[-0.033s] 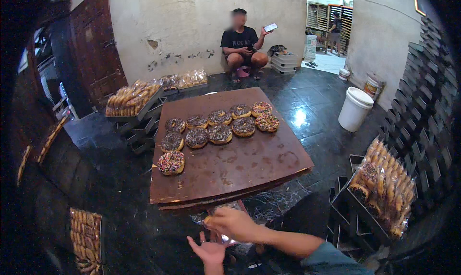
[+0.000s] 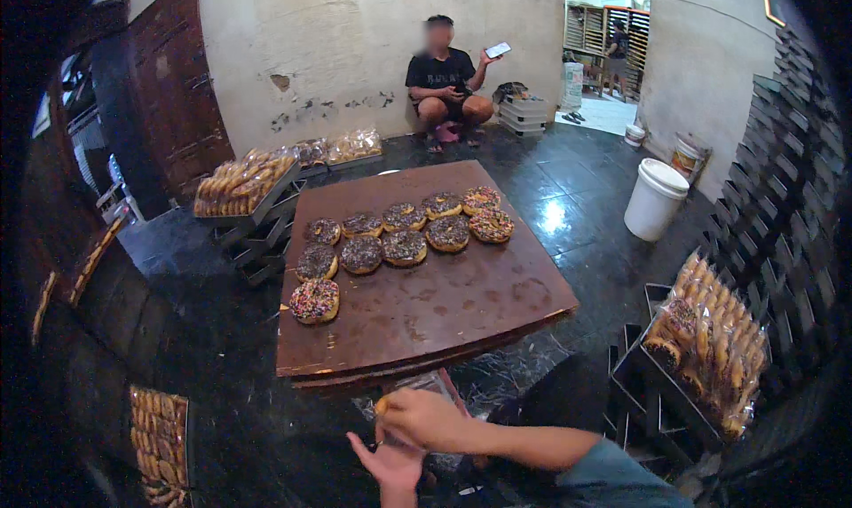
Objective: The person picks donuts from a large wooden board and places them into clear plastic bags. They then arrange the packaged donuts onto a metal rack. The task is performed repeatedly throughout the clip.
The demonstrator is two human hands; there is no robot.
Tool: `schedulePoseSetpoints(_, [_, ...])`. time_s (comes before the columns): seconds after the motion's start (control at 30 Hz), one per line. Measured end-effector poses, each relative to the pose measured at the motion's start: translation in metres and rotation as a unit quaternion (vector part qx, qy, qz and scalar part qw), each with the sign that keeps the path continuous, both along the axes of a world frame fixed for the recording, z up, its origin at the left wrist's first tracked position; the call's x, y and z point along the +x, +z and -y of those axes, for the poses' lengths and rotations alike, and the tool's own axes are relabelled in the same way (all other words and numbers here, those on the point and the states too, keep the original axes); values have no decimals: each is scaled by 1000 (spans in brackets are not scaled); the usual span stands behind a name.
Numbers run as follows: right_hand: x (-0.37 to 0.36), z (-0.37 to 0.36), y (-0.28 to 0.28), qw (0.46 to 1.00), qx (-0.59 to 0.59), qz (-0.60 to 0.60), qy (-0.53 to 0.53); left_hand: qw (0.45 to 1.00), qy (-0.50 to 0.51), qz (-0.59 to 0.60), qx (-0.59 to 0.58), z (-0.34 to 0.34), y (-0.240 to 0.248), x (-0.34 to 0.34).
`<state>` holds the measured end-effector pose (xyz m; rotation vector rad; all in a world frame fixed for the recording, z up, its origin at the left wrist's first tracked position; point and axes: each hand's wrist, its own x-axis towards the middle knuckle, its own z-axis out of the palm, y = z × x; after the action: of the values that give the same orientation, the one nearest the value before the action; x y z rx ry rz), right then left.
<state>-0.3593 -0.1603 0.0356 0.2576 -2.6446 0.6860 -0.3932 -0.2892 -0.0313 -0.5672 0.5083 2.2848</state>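
My right hand (image 2: pixel 430 421) is closed just off the near edge of the brown table (image 2: pixel 461 317). A small golden-brown thing (image 2: pixel 382 406) peeks out at its fingertips; the rest is hidden, so its kind is unclear. Right below, my left hand (image 2: pixel 392 464) is palm up with the thumb spread, its fingertips partly covered by the right hand. Under both hands lies clear plastic wrapping (image 2: pixel 426 384). On the table, chocolate-topped doughnuts (image 2: pixel 404 247) stand in two rows. Doughnuts with coloured sprinkles (image 2: pixel 314 301) sit at the front left and the far right end.
Trays of bagged baked goods stand at the right (image 2: pixel 706 344), the far left (image 2: pixel 244 184) and the lower left (image 2: pixel 160 437). A lidded white bucket (image 2: pixel 657 199) is on the dark floor. Against the back wall a seated person (image 2: pixel 448 86) holds a phone (image 2: pixel 498 50).
My left hand has risen slightly toward the right hand, and its fingers are now more covered by it. The doughnuts have stayed in place.
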Motion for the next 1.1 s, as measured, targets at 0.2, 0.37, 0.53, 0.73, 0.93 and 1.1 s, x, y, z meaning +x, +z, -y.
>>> schedulePoseSetpoints(0.2, [49, 7, 12, 994, -86, 47, 52, 980, -31, -197, 9, -26, -15, -8])
schedulePoseSetpoints(0.37, [70, 8, -38, 974, -126, 180, 64, 970, -98, -216, 55, -29, -9, 8])
schedulePoseSetpoints(0.53, [82, 13, -46, 973, -126, 183, 63, 980, -83, -176, 40, -32, -17, 17])
schedulePoseSetpoints(0.73, [91, 5, -19, 965, -87, 219, 120, 973, -134, -172, 72, -42, -19, 17])
schedulePoseSetpoints(0.93, [108, -82, -23, 880, -363, 166, 258, 946, -189, 5, 262, -2, 21, -3])
schedulePoseSetpoints(1.1, [114, -87, -14, 991, -56, 105, -66, 937, -241, -202, 150, -1, 43, 0])
